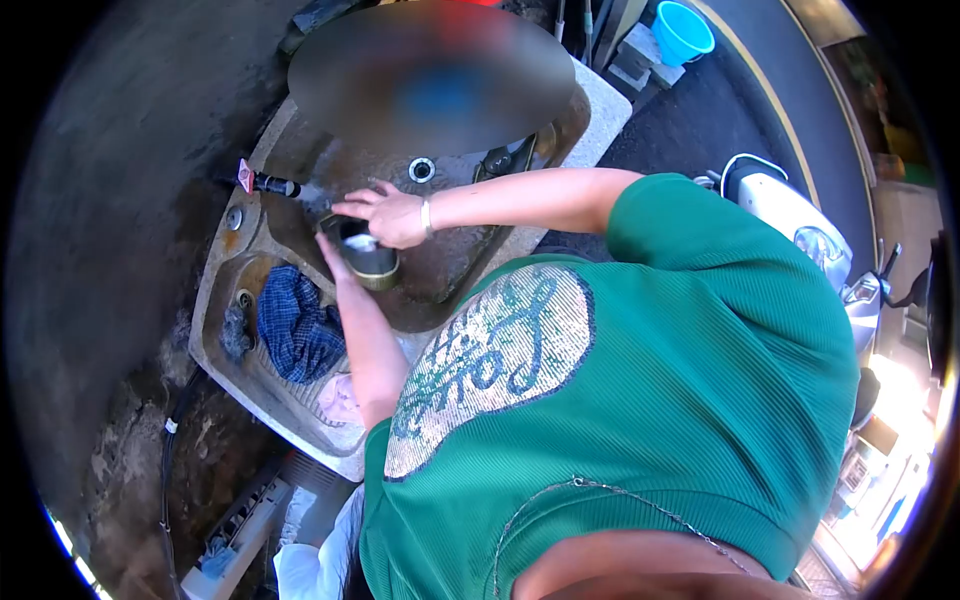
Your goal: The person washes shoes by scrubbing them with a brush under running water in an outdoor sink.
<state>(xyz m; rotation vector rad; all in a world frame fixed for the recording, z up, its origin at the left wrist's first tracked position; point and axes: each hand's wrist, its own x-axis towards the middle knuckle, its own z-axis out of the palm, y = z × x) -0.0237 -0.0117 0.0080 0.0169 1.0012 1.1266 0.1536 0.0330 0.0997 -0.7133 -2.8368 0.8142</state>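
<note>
A dark round pot [378, 268] with a pale patch inside stands tilted in the large basin of a stone sink [600, 105]. My left hand [332, 258] lies along its left side and holds it, the fingers partly hidden. Over the pot's far rim is my right hand [388, 214], its fingers spread and pointing left; whether they grip the rim is unclear. A black tap [276, 185] with a red tag juts in from the left, and water seems to run from it near my fingertips.
The smaller basin holds a dark blue checked cloth [295, 325], a grey scrubber-like clump [236, 333] and a pink cloth [340, 398]. A drain [422, 169] lies beyond my right hand. A blurred patch covers the sink's far end. Farther off are a turquoise bucket [683, 33] and a white scooter [790, 205].
</note>
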